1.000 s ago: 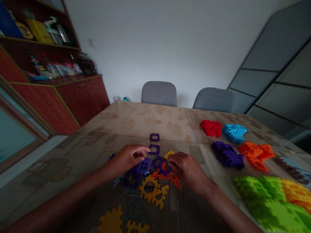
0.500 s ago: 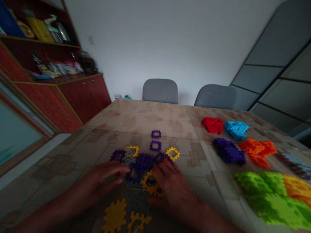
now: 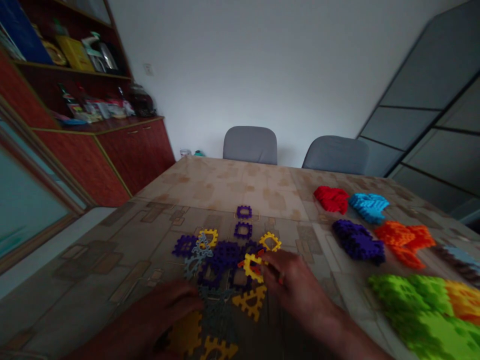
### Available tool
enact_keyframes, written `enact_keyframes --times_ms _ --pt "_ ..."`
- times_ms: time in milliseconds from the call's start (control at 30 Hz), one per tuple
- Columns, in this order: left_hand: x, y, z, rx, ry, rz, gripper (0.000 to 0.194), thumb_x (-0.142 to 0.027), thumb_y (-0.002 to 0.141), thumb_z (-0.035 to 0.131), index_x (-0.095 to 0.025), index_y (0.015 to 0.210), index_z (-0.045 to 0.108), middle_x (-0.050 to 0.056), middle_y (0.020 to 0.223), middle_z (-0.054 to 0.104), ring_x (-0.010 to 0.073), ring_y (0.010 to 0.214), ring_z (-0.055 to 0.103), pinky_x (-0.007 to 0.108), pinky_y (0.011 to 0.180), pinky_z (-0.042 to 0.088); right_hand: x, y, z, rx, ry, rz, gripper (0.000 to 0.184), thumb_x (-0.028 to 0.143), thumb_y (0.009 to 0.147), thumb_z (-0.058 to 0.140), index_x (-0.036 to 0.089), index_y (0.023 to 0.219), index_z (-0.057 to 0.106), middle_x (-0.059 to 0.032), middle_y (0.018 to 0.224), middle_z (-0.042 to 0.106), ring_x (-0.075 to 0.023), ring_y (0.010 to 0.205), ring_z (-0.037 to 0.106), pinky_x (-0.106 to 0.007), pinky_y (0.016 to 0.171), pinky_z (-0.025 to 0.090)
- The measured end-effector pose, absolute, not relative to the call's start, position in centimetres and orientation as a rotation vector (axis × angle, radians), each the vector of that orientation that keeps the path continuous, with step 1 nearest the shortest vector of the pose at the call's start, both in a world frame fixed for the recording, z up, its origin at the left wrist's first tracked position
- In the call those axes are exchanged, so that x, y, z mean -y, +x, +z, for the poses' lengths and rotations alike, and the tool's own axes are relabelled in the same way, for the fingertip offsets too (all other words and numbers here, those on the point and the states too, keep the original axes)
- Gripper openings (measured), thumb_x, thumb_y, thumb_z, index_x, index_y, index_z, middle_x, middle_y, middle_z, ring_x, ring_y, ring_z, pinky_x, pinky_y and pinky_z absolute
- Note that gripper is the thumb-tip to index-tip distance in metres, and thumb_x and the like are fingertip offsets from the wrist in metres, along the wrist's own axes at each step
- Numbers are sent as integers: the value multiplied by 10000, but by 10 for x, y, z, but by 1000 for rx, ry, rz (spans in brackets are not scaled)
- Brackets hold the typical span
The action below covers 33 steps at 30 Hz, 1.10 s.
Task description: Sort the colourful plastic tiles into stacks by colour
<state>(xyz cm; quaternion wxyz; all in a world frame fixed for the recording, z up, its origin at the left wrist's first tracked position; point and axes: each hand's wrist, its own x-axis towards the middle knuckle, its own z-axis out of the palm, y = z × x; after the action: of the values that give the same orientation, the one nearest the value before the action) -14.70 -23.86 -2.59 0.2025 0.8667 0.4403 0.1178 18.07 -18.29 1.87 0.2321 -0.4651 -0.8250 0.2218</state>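
Observation:
My right hand has its fingers and thumb closed on a yellow toothed building piece with an open middle. Red-orange pieces partly show behind it. Just below lies a yellow triangular piece. My left hand, dark and blurred, is bent over a yellow square plate; whether it grips the plate is hidden. Between and beyond the hands, purple pieces and grey pieces lie close together. A yellow ring-like piece and purple square frames lie farther off.
On the right side of the table stand piles of pieces: red, light blue, purple, orange and green. Two grey chairs stand at the far edge. A wooden cabinet is at the left.
My right hand has shifted right and lifted off the near pieces, with the yellow piece in its fingers. My left hand has moved down toward the yellow square plate. The view has shifted slightly.

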Motion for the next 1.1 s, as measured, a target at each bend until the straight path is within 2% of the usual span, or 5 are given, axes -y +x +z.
enact_keyframes --times_ms 400,667,833,933,1100 --pt "191 -160 -12 -1325 2501 513 353 -472 956 621 -442 1305 661 -3 1338 691 297 1173 682 376 1033 540 215 248 10 2204 -1774 778 273 271 889 479 214 1059 685 -12 601 702 -185 511 634 -262 493 359" --pt "109 -140 -6 -1178 2398 515 419 -532 1012 485 -266 1230 724 85 1260 724 297 1171 661 404 1058 488 217 260 1 2298 -1920 513 335 355 910 583 231 1190 718 -137 948 782 -306 813 752 -370 663 556" --pt "76 -148 -16 -1091 2359 468 496 -600 1029 415 -260 1256 697 75 1298 714 268 1154 681 344 1014 511 224 257 -7 2409 -1647 565 764 221 686 795 246 1422 590 -164 1315 665 -358 1169 645 -443 940 558" --pt "75 -154 -18 -1055 2364 425 488 -592 1026 435 -262 1292 675 76 1315 707 263 1169 679 333 1022 502 226 250 -10 2468 -1615 617 871 155 622 819 282 1445 565 -150 1320 648 -364 1175 626 -467 955 553" --pt "77 -156 -17 -1091 2413 401 405 -500 1025 459 -252 1239 698 62 1244 731 243 1123 687 304 1014 491 227 232 -12 2427 -1803 621 699 194 718 759 226 1398 603 -176 1268 658 -347 1065 697 -445 884 586"
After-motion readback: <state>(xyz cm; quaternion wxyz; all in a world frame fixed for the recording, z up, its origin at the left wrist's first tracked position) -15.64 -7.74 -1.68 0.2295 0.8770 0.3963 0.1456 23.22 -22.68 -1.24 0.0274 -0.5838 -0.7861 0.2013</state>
